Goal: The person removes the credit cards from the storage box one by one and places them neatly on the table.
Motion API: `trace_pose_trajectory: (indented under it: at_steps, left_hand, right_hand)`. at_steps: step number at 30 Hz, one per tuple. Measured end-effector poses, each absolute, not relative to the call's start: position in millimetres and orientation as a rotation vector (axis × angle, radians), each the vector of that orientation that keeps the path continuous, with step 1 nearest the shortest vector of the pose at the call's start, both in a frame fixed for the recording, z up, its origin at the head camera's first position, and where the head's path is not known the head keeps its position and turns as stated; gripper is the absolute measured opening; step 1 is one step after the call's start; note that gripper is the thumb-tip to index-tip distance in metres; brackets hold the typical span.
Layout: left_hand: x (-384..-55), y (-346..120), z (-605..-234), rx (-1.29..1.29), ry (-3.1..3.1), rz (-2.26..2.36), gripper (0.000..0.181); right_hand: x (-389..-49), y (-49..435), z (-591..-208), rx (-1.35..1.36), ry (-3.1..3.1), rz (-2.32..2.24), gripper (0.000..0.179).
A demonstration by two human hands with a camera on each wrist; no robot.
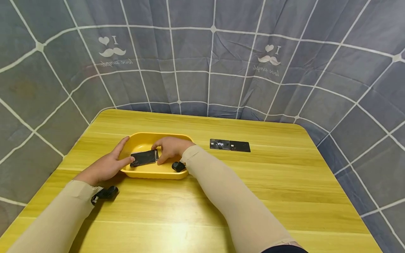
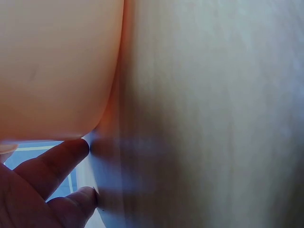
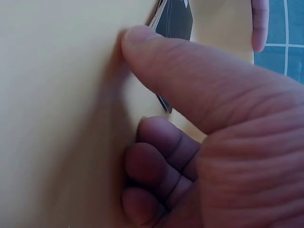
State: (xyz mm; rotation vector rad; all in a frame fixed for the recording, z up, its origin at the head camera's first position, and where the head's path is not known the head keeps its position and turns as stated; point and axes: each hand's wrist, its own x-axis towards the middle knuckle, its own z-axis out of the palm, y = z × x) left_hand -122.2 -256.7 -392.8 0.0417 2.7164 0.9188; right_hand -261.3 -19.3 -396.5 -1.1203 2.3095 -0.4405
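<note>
A stack of black cards (image 1: 143, 158) marked VIP lies tilted in a yellow plastic basin (image 1: 155, 175). My left hand (image 1: 105, 167) holds the basin's left side, its thumb over the rim by the stack's left end and its fingers outside. In the left wrist view, fingertips (image 2: 78, 149) meet the basin's outer wall near the table. Inside the basin, my right hand (image 1: 172, 148) has its thumb and fingers spread around the stack's right end. The right wrist view shows the thumb (image 3: 161, 57) crossing in front of the cards' edges (image 3: 175, 21), with no clear pinch on them.
Two black cards lie side by side on the wooden table (image 1: 253, 189), right of the basin: one reads Vip (image 1: 219, 144), the other (image 1: 240, 146) is plainer. A grey gridded curtain (image 1: 193, 52) surrounds the table's back and sides. Small black wrist cameras are strapped to both forearms.
</note>
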Motion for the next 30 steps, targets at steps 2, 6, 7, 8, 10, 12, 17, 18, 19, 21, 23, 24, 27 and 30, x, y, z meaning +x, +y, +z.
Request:
trace_pose_trajectory:
  at_steps: [2, 6, 7, 8, 10, 12, 17, 18, 19, 21, 23, 24, 27, 30]
  left_hand:
    - [-122.0, -257.5, -393.4, 0.038, 2.717, 0.915, 0.095]
    - [-122.0, -257.5, -393.6, 0.03, 2.715, 0.922, 0.095]
    - [-122.0, -257.3, -393.4, 0.03, 2.715, 0.924, 0.095]
    - [-122.1, -257.3, -393.2, 0.031, 2.715, 0.924, 0.095]
    - [-122.1, -257.1, -392.8, 0.029, 2.713, 0.923, 0.095]
    - [-122.2, -256.8, -392.5, 0.03, 2.71, 0.92, 0.095]
    - [-122.7, -256.7, -392.3, 0.032, 2.71, 0.923, 0.095]
    - [-123.0, -256.9, -392.5, 0.035, 2.712, 0.923, 0.095]
    - [-123.2, -257.1, -392.7, 0.035, 2.711, 0.927, 0.094]
    - [-123.5, -257.3, -392.9, 0.035, 2.712, 0.927, 0.094]
    - [-123.6, -257.5, -392.7, 0.036, 2.713, 0.927, 0.095]
    - [-123.6, -257.6, -392.5, 0.036, 2.713, 0.925, 0.095]
    - [-123.6, -258.1, -392.0, 0.04, 2.716, 0.921, 0.095]
    - [-123.5, -258.6, -391.7, 0.042, 2.716, 0.921, 0.095]
  right_hand:
    - [-260.9, -19.7, -396.8, -1.117, 2.304, -0.453, 0.069]
    - [-260.1, -20.4, -396.1, -1.12, 2.321, -0.456, 0.068]
    - [-259.8, -20.4, -395.9, -1.124, 2.329, -0.449, 0.067]
    - [-259.6, -20.6, -395.6, -1.13, 2.335, -0.443, 0.066]
    - [-259.4, -21.4, -395.5, -1.148, 2.352, -0.418, 0.065]
    - [-259.6, -22.3, -395.7, -1.163, 2.36, -0.396, 0.063]
    - [-261.2, -23.4, -397.2, -1.19, 2.376, -0.364, 0.057]
    - [-261.6, -23.5, -397.5, -1.191, 2.378, -0.364, 0.057]
    - [-262.0, -23.6, -397.9, -1.19, 2.377, -0.367, 0.056]
    - [-262.7, -23.8, -398.4, -1.188, 2.377, -0.372, 0.056]
    - [-262.7, -23.9, -398.4, -1.177, 2.376, -0.378, 0.059]
    - [-262.7, -24.1, -398.4, -1.17, 2.375, -0.381, 0.062]
    - [-262.0, -24.7, -397.9, -1.146, 2.368, -0.395, 0.069]
    - [-261.4, -26.0, -397.7, -1.139, 2.364, -0.399, 0.073]
